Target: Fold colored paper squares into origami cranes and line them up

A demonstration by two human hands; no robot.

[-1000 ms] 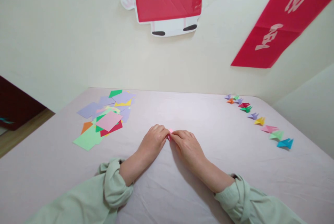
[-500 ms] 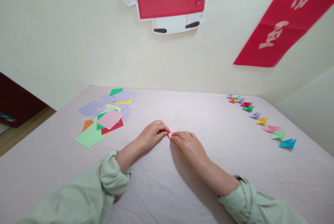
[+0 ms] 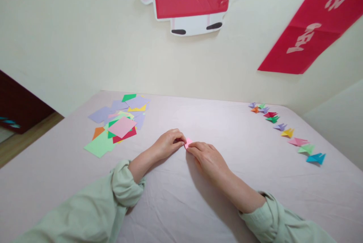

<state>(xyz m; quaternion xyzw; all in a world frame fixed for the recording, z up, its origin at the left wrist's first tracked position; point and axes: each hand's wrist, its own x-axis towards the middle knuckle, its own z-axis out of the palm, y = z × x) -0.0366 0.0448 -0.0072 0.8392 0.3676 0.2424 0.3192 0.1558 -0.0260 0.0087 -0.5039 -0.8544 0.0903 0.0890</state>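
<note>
— What's over at nine o'clock on the table?

— A messy pile of flat paper squares: purple, green, pink, red, orange, yellow. They look thin and smooth.

— And the hands?

— The left hand is curled, its fingertips pinched on a tiny pink folded paper. The right hand lies flatter, and its fingertips press on the same paper from the three o'clock side. The paper sits in the middle of the table, right between both hands. Most of it is hidden, so I can't tell its shape.

— What's the table like?

— A pale pink cloth covers it, soft and a bit wrinkly.

— And at two o'clock?

— A curved row of little folded paper shapes, pointy, in many colours, well apart from the hands.
</note>
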